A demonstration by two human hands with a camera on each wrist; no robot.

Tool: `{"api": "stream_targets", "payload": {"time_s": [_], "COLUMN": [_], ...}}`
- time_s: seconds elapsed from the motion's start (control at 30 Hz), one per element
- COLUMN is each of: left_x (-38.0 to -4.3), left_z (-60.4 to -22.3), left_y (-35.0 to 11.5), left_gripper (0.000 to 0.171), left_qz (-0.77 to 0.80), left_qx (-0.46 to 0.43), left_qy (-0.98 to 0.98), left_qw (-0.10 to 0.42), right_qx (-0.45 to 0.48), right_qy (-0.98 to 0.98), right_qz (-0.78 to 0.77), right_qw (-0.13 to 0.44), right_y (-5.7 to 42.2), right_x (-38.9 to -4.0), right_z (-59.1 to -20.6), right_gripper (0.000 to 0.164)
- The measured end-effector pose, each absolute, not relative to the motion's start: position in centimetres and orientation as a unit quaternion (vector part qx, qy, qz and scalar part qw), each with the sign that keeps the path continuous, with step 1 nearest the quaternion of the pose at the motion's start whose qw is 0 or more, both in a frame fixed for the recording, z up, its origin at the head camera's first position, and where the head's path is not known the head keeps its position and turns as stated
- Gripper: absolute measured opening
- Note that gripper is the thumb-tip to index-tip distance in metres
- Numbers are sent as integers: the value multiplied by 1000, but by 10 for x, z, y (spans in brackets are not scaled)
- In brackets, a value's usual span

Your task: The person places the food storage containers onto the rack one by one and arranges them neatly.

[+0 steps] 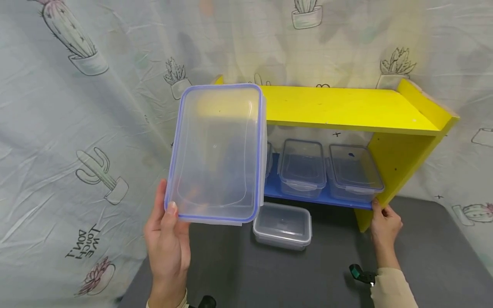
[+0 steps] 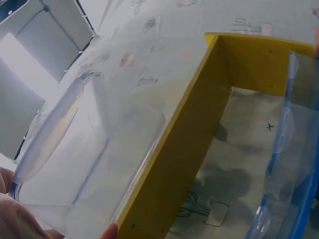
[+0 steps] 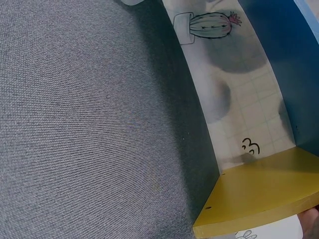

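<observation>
My left hand holds a large clear plastic food container with a blue-rimmed lid, thumb on its front corner. The container is raised and tilted, its lid facing me, in front of the shelf's left end. In the left wrist view the container overlaps the yellow top board. My right hand grips the lower right corner of the yellow and blue shelf, thumb by the blue board's end. Two lidded containers, a middle one and a right one, stand on the blue board.
A smaller clear container with a grey-rimmed lid lies on the dark grey table before the shelf. Another container on the blue board is mostly hidden behind the held one. A cactus-print sheet hangs behind.
</observation>
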State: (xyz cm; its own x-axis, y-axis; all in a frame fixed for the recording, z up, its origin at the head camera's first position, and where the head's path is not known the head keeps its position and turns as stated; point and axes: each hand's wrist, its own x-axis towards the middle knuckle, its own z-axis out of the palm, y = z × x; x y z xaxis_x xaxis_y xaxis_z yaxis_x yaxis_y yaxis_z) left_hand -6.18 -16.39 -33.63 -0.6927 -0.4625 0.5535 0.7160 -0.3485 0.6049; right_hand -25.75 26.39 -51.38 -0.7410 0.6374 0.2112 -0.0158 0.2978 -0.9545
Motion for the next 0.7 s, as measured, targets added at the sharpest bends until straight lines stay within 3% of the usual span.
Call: {"api": "stream_targets", "payload": {"time_s": [0.5, 0.7], "left_x": [-68, -75], "left_z": [-310, -300], "left_y": [-162, -163], "left_gripper": [49, 45], "left_qz": [-783, -774], "left_qx": [-94, -57], "left_qy": [-481, -509], "left_qw": [383, 372], "right_qx": [-206, -204], "right_qy": [-755, -751], "right_qz": [547, 550], "right_qw": [295, 303], "right_y": [264, 264], "right_x": [-259, -258], "right_z": [-515, -515], "right_gripper": [43, 34]}}
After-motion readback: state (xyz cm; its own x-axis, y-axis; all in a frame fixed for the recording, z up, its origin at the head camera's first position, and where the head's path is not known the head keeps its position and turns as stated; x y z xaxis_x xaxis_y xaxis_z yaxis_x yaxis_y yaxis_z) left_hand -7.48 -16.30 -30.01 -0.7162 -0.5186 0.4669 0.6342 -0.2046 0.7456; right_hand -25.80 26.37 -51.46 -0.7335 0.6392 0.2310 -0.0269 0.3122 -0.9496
